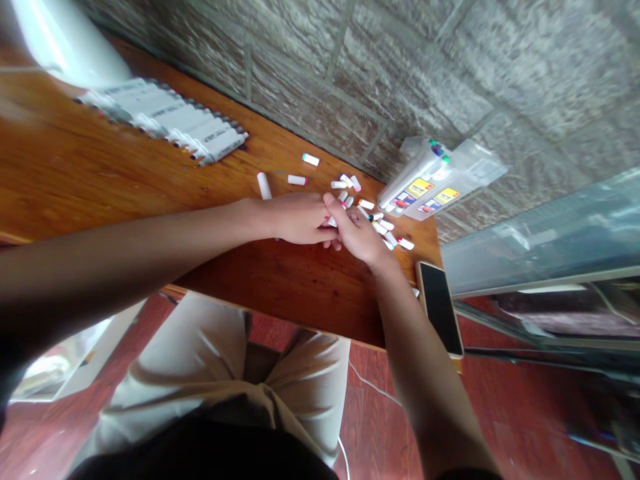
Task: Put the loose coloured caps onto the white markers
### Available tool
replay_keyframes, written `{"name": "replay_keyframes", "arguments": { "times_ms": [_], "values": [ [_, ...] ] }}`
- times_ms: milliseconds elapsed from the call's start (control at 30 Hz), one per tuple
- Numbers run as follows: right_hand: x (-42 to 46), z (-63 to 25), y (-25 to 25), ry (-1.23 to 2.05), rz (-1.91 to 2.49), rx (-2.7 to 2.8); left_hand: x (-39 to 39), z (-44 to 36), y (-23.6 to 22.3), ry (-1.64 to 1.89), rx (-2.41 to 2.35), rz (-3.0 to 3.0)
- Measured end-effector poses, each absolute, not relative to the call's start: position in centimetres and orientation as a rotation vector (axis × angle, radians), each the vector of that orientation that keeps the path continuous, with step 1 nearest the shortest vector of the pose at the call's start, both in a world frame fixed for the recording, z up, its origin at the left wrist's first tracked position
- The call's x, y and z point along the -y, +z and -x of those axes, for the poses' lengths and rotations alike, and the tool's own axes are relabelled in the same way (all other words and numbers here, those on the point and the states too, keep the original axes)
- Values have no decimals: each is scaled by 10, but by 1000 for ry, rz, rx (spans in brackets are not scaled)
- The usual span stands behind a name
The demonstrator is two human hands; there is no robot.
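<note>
White caps (pixel 344 199): bunched at the meeting hands.
Left hand (pixel 303 217), right hand (pixel 359 233): pressed together, individual grips unclear.
Loose caps (pixel 384 225): just beyond the right hand.
Clear case (pixel 425 183): far right, near the wall (pixel 310 80).
Phone (pixel 440 307): along the right edge.
Desk (pixel 300 280): bare wood before the front edge.

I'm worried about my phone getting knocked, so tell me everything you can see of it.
The phone lies flat, screen up, on the right end of the wooden table, beside the right forearm; contact with the arm can't be made out. It is a slim, rounded-corner slab with a glossy-looking black screen, unlit, framed by a pale beige edge or case. It sits slanted, its near end by the table's corner. A small white piece shows close against its left side. Its back is hidden.
</note>
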State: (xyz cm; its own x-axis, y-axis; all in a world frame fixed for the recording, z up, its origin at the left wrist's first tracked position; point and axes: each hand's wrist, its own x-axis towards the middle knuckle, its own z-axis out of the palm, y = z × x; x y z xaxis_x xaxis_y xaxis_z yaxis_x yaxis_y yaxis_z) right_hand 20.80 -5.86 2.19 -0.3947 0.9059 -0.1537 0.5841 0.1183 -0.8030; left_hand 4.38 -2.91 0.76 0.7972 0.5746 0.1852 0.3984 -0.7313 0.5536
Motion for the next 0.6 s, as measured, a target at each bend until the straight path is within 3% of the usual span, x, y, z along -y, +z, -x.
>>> {"name": "replay_keyframes", "arguments": {
  "times_ms": [600],
  "values": [
    [60,-208,23,1099,1460,2083,29,-41,9,445,-719,-2534]
  ]
}}
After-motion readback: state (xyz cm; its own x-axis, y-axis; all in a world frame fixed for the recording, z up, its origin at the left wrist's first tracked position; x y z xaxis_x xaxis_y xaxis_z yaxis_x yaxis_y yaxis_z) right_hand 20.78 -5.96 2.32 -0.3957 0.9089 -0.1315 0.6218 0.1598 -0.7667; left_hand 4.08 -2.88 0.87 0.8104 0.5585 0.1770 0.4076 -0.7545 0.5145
